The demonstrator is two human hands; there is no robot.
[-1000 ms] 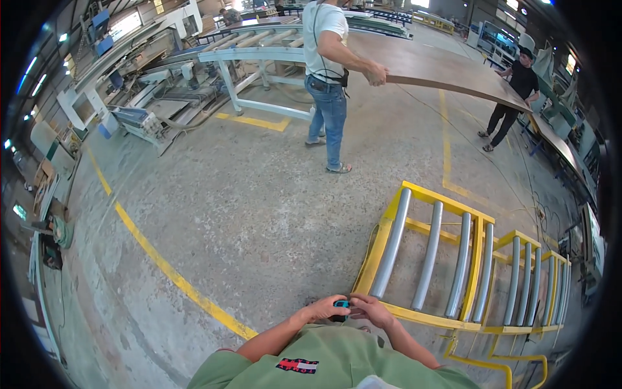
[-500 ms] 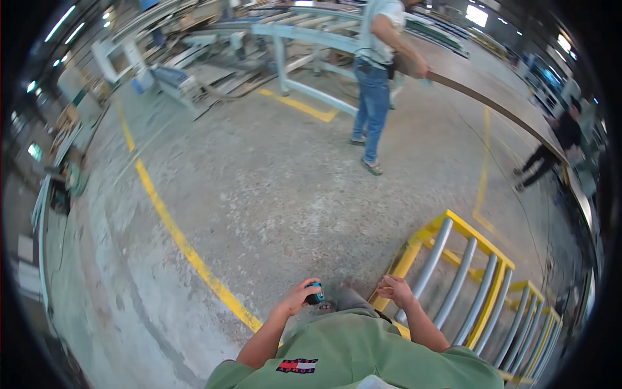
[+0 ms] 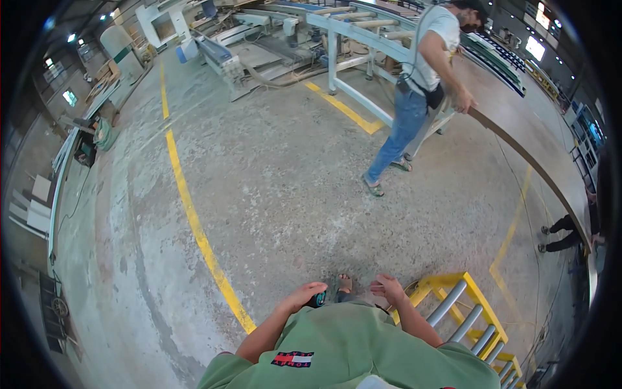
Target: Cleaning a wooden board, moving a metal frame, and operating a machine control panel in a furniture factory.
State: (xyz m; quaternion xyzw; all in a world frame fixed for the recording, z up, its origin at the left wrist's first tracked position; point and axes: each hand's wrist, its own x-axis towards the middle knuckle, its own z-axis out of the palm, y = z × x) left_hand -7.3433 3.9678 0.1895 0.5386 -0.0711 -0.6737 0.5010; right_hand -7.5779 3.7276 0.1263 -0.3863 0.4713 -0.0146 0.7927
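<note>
Close to my body on the left, my left hand (image 3: 307, 295) is closed around a small black and teal tape measure (image 3: 318, 299), mostly covered by the palm and fingers. Across from it, my right hand (image 3: 387, 289) hangs in front of my green shirt with loosely bent fingers, and nothing shows in it. The near end of a yellow roller conveyor (image 3: 461, 280) with grey rollers lies just beyond that hand. Below and between both hands, one of my sandaled feet (image 3: 345, 282) is on the concrete floor.
Ahead, a co-worker (image 3: 414, 104) grips one end of a long brown board (image 3: 531, 155); another person (image 3: 570, 233) is by its far end at the right. A light blue roller table (image 3: 332, 55) stands behind. A yellow floor line (image 3: 188, 201) runs along the left. Cables cross the floor at right.
My view has swung left, so the conveyor sits lower and farther right. The co-worker has stepped rightward with the board. My right hand's fingers have loosened; the tape measure stays in my left.
</note>
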